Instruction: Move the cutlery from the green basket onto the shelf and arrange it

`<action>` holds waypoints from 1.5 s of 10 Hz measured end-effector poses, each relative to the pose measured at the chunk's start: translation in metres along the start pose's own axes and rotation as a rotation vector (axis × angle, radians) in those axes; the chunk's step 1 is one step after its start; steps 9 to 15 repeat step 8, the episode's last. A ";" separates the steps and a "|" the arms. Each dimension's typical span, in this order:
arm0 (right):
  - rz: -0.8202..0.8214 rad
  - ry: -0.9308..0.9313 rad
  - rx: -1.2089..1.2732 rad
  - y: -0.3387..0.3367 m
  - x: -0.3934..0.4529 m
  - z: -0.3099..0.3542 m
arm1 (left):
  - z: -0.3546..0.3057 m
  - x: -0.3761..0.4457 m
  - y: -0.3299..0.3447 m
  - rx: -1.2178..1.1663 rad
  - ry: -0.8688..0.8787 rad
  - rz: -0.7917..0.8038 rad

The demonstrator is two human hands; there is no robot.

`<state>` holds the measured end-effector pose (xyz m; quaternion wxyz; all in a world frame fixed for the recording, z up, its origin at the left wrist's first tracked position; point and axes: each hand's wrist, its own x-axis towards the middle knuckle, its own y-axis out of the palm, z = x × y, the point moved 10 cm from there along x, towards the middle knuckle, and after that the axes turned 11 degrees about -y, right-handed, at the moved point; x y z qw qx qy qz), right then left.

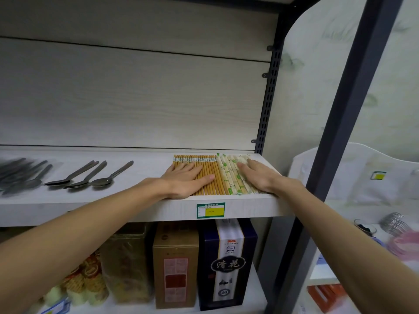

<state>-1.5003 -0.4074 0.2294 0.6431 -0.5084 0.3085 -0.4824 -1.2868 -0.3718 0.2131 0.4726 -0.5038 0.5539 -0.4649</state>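
Both hands lie flat on a row of chopsticks at the right end of a pale wood-grain shelf (140, 206). The left hand (184, 180) presses, fingers straight and together, on the yellow chopsticks (209, 165), its thumb stretched across them toward the right. The right hand (264, 177) rests with fingers extended on the paper-wrapped chopsticks (231, 175) — pale sleeves printed with green and small panda marks — which lie just beside the yellow ones, touching them. All the sticks run front to back, side by side, their ends near the shelf's front edge. Neither hand grips anything; the palms simply bear down. Further left on the same shelf, well apart from the chopsticks, metal spoons (90, 175) lie with bowls toward the front, and a blurred cluster of darker utensils (20, 174) sits at the far left. A green-and-yellow price label (210, 210) is fixed to the shelf's front edge below the chopsticks. On the lower shelf stand a brown carton (175, 266) and a dark blue box (229, 264) — upright, side by side.
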 end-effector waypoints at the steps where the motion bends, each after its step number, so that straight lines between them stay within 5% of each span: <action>1: 0.036 0.005 -0.090 0.004 0.003 -0.002 | 0.000 -0.002 0.000 -0.008 -0.005 -0.005; 5: 0.040 -0.022 -0.155 0.001 0.000 0.012 | -0.001 -0.006 -0.002 -0.042 -0.002 -0.020; 8: -0.100 -0.147 -0.160 -0.007 0.003 0.073 | 0.000 -0.031 -0.044 -0.184 0.083 -0.357; 15: -0.100 -0.147 -0.160 -0.007 0.003 0.073 | 0.000 -0.031 -0.044 -0.184 0.083 -0.357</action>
